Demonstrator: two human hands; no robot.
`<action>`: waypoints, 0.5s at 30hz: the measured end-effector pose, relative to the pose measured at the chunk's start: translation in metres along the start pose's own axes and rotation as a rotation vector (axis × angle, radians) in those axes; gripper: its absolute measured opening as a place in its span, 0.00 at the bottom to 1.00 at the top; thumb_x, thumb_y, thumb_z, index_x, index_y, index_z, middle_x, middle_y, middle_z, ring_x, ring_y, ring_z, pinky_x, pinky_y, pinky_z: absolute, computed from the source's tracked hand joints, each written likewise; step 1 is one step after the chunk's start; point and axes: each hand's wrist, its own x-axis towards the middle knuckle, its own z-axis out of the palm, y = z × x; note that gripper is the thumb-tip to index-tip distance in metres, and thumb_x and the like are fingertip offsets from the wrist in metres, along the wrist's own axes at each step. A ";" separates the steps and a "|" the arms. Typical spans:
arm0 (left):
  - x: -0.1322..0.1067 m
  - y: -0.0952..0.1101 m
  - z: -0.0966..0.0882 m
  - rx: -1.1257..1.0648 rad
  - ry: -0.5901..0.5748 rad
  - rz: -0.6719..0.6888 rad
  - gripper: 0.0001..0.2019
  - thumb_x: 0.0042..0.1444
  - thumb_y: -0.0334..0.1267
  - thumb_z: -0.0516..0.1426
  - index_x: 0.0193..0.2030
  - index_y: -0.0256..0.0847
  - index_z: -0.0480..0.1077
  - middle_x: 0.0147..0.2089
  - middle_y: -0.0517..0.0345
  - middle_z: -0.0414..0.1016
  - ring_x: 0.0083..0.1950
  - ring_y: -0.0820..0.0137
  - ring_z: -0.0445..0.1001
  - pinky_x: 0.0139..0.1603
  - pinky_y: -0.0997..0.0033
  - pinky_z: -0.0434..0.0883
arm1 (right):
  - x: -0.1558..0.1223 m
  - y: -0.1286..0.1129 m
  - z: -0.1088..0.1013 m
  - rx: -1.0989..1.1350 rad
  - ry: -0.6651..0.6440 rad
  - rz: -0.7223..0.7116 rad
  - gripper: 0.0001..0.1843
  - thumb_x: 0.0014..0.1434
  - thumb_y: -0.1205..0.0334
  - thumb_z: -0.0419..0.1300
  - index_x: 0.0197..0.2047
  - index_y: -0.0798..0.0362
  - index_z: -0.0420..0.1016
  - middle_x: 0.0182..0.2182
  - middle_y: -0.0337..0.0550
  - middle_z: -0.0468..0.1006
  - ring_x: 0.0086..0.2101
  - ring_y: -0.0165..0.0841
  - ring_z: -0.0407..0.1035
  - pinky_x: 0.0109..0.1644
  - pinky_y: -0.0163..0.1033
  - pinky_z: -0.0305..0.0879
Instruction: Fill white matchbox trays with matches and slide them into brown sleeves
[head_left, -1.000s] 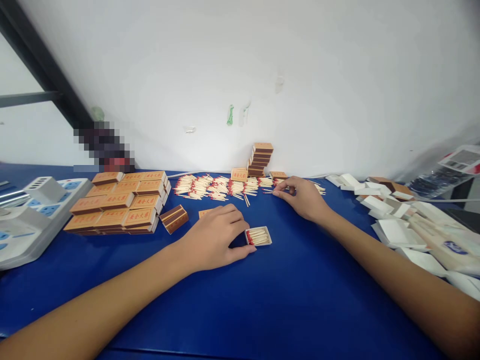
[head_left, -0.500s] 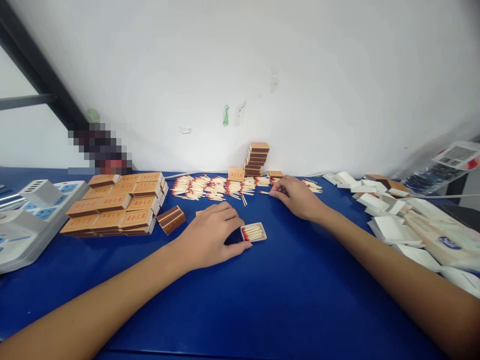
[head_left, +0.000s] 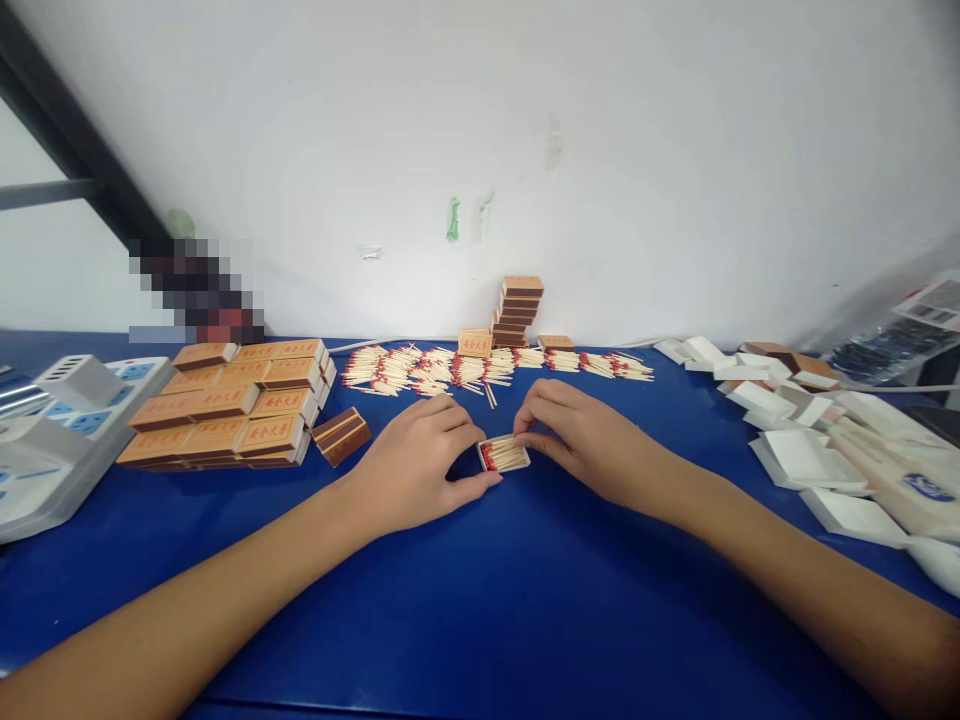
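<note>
A small white matchbox tray [head_left: 516, 468] lies on the blue table, filled with several red-tipped matches [head_left: 501, 455], heads toward the left. My left hand [head_left: 420, 465] grips the tray's left end between thumb and fingers. At its right end, my right hand [head_left: 581, 430] is pinched on a match held over the tray; the fingertips partly hide it. Loose matches [head_left: 375, 368] lie in a long row of piles behind both hands. A closed matchbox [head_left: 341, 436] rests left of my left hand, its dark striking side showing.
Stacked matchboxes [head_left: 225, 405] stand at left, beside a white power strip [head_left: 112, 450]. A leaning matchbox tower [head_left: 517, 310] stands against the wall [head_left: 637, 180]. At right are white trays [head_left: 810, 460], a tissue pack [head_left: 900, 475] and brown sleeves [head_left: 799, 368].
My right hand has moved left and toward me from the match piles to the tray, bringing a match. My left hand stays at the tray's left end.
</note>
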 end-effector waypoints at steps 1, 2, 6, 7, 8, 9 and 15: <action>0.000 0.000 0.000 -0.004 0.002 0.005 0.14 0.68 0.48 0.65 0.49 0.38 0.79 0.44 0.51 0.82 0.50 0.57 0.78 0.56 0.54 0.76 | 0.000 0.001 0.002 -0.002 0.000 -0.004 0.07 0.75 0.63 0.57 0.43 0.48 0.75 0.44 0.47 0.77 0.44 0.40 0.73 0.47 0.45 0.70; 0.000 0.000 0.000 -0.007 0.003 0.008 0.14 0.68 0.48 0.65 0.49 0.39 0.79 0.44 0.51 0.82 0.50 0.57 0.78 0.56 0.54 0.76 | -0.001 0.001 0.004 -0.001 0.000 -0.008 0.07 0.74 0.64 0.57 0.43 0.48 0.75 0.44 0.47 0.77 0.44 0.40 0.73 0.47 0.45 0.70; -0.001 0.001 0.002 -0.010 0.000 0.009 0.13 0.68 0.48 0.65 0.48 0.39 0.79 0.45 0.51 0.82 0.51 0.57 0.78 0.56 0.53 0.76 | 0.002 0.002 0.006 0.054 0.055 0.007 0.07 0.74 0.62 0.58 0.43 0.48 0.77 0.42 0.46 0.78 0.42 0.38 0.73 0.46 0.44 0.70; -0.001 0.001 0.002 -0.009 0.000 0.007 0.14 0.68 0.48 0.65 0.48 0.39 0.79 0.45 0.51 0.82 0.51 0.57 0.78 0.56 0.53 0.76 | 0.005 0.002 0.007 0.061 0.100 0.037 0.07 0.73 0.61 0.59 0.42 0.49 0.77 0.41 0.45 0.79 0.40 0.38 0.73 0.45 0.44 0.69; -0.001 0.001 0.002 -0.010 0.000 0.007 0.14 0.68 0.48 0.65 0.48 0.38 0.79 0.44 0.51 0.82 0.51 0.57 0.78 0.56 0.53 0.76 | 0.009 0.004 0.009 0.055 0.157 0.088 0.08 0.73 0.60 0.59 0.41 0.49 0.78 0.39 0.45 0.80 0.38 0.37 0.72 0.43 0.44 0.68; -0.001 0.001 0.002 -0.010 -0.002 0.007 0.14 0.68 0.48 0.65 0.48 0.38 0.79 0.44 0.51 0.82 0.51 0.57 0.78 0.56 0.53 0.76 | 0.015 0.005 0.011 0.040 0.216 0.158 0.09 0.72 0.58 0.60 0.39 0.49 0.78 0.37 0.45 0.80 0.36 0.37 0.72 0.42 0.44 0.67; 0.000 0.004 0.003 -0.014 -0.003 0.012 0.14 0.68 0.47 0.65 0.48 0.37 0.80 0.44 0.50 0.81 0.50 0.56 0.77 0.55 0.53 0.77 | 0.045 0.012 0.026 0.017 0.265 0.469 0.16 0.60 0.46 0.70 0.34 0.51 0.80 0.34 0.44 0.83 0.35 0.39 0.74 0.38 0.44 0.65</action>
